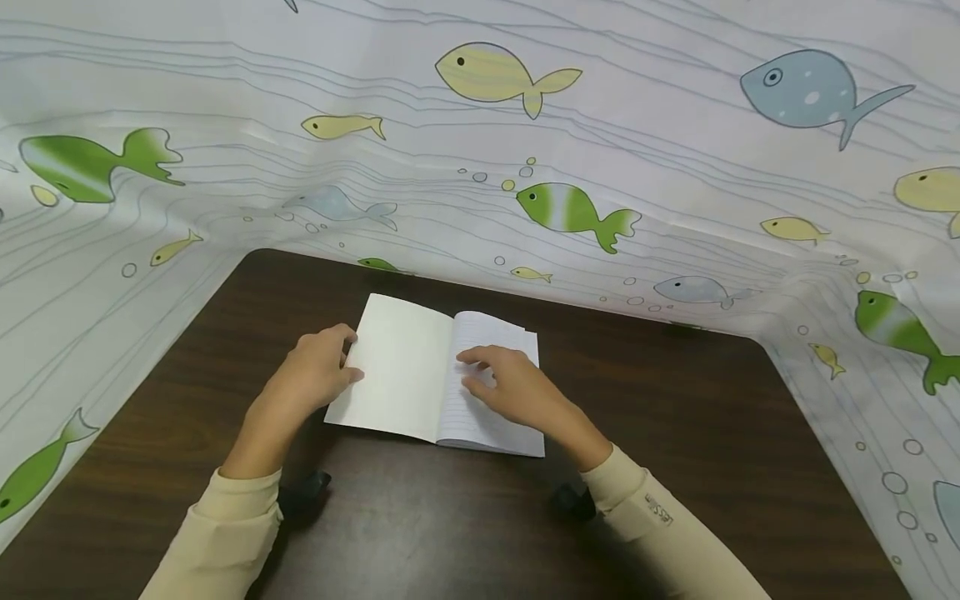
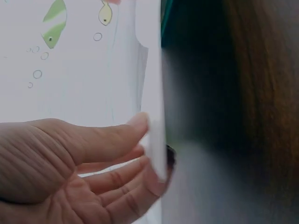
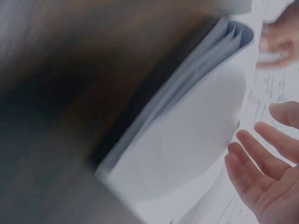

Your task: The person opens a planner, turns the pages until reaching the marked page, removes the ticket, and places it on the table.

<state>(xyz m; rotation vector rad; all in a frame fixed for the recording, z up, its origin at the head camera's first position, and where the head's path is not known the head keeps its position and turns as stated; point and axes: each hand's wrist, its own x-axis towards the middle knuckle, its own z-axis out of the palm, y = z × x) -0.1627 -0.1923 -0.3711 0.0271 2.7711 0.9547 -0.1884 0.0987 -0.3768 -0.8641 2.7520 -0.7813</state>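
Note:
An open notebook lies on the dark wooden table, with a blank cream inside cover on the left and a lined page on the right. My left hand pinches the outer edge of the cover, thumb on one side and fingers on the other in the left wrist view. Over the lined page hovers my right hand, its fingers loosely bent and nothing held. In the right wrist view that hand is beside the page, and several leaves fan apart near the spine.
A dark brown wooden table surrounds the notebook. White sheeting printed with fish encloses its back and both sides. Dark wrist-worn devices show beneath the cream sleeves.

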